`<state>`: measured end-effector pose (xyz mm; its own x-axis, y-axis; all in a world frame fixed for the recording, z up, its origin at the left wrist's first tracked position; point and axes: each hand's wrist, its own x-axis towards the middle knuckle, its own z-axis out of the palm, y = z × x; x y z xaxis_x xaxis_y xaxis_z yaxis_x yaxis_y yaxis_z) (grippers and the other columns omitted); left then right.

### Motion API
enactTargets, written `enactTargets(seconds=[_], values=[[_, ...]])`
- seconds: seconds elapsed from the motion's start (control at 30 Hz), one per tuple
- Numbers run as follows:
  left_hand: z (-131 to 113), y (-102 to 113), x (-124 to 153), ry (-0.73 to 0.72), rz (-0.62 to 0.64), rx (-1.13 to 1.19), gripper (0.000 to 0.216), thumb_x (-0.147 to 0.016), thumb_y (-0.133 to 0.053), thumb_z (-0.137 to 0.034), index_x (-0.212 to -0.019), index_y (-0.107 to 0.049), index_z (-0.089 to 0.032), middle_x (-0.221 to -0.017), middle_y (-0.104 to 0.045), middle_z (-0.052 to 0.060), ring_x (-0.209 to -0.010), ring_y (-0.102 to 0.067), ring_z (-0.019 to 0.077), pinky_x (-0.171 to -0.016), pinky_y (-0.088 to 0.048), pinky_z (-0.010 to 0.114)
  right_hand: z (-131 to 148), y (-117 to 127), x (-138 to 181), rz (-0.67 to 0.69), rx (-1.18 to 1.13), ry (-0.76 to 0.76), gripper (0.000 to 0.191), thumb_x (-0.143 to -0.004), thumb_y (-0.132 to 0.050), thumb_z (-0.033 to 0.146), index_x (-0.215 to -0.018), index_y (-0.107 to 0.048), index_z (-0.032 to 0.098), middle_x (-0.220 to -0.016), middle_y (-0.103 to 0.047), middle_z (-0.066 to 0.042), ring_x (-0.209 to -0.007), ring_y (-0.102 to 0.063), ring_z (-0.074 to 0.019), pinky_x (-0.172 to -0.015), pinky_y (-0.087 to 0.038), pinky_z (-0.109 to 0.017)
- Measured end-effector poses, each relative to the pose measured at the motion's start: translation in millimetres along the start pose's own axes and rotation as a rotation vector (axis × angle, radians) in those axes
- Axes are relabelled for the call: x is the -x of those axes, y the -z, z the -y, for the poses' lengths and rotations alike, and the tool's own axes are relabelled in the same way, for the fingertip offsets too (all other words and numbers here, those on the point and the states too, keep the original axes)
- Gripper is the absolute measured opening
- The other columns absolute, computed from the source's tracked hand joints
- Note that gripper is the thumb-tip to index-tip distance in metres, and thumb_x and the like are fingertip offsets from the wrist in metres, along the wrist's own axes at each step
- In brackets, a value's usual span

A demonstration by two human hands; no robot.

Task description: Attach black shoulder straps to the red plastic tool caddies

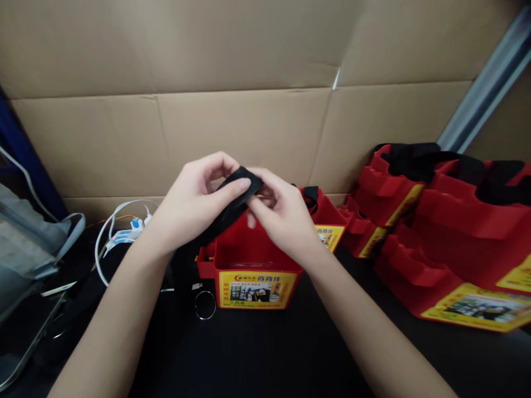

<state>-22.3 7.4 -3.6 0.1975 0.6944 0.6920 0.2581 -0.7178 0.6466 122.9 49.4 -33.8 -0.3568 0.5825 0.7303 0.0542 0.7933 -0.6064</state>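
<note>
Both my hands meet above a small red bag (253,260) with a yellow printed label, which stands on the black table. My left hand (199,199) pinches a black webbing strap (238,193), thumb on top of it. My right hand (282,213) grips the same strap from the right, fingers curled around its end. The strap runs down to the left toward the bag's side. A metal ring (205,304) lies on the table just left of the bag's front.
Several more red bags (435,221) with black straps are piled at the right. White cables and a connector (124,232) lie at the left, beside a grey bag (29,243). A cardboard wall (249,94) stands behind. A metal bar (485,83) leans at the far right.
</note>
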Motion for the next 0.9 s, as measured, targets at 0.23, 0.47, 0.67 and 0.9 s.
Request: enactTargets(seconds=[0.23, 0.47, 0.67, 0.9], values=[[19.0, 17.3, 2.1, 0.436, 0.647, 0.078, 0.013, -0.077, -0.060, -0.026, -0.073, -0.058, -0.014, -0.065, -0.063, 0.000, -0.034, -0.045, 0.0019, -0.034, -0.035, 0.012, -12.8, 81.0, -16.1, -0.480, -0.524, -0.212, 0.018, -0.077, -0.047, 0.010, -0.061, -0.044, 0.018, -0.046, -0.032, 0.009, -0.031, -0.021, -0.0003, -0.029, -0.018, -0.015], [25.6, 43.8, 2.7, 0.496, 0.815, -0.040, 0.025, -0.083, -0.052, -0.028, -0.066, -0.061, -0.014, -0.054, -0.061, 0.001, -0.042, -0.053, 0.0065, -0.042, -0.040, 0.014, -20.3, 138.0, -14.9, -0.793, -0.480, -0.125, 0.042, -0.079, -0.031, -0.005, -0.047, -0.027, 0.021, -0.042, -0.012, 0.007, -0.038, -0.004, -0.0064, -0.034, -0.020, -0.017], [27.1, 59.1, 7.8, 0.487, 0.893, -0.072, 0.021, -0.082, -0.054, -0.028, -0.068, -0.059, -0.013, -0.057, -0.061, 0.002, -0.049, -0.056, 0.0086, -0.047, -0.043, 0.016, -7.6, 132.7, -17.2, -0.851, -0.461, -0.067, 0.039, -0.086, -0.028, 0.001, -0.051, -0.024, 0.017, -0.041, -0.004, 0.009, -0.038, 0.000, -0.0048, -0.033, -0.012, -0.010], [34.4, 54.5, 5.0, 0.279, 0.382, -0.015, 0.026, -0.082, -0.053, -0.032, -0.065, -0.056, -0.013, -0.059, -0.058, -0.001, -0.053, -0.052, 0.0075, -0.052, -0.043, 0.016, -28.6, 101.4, -16.8, -0.581, 0.108, -0.038, 0.017, -0.075, -0.048, 0.014, -0.083, -0.063, 0.020, -0.079, -0.060, -0.001, -0.066, -0.054, -0.0106, -0.059, -0.044, -0.026]])
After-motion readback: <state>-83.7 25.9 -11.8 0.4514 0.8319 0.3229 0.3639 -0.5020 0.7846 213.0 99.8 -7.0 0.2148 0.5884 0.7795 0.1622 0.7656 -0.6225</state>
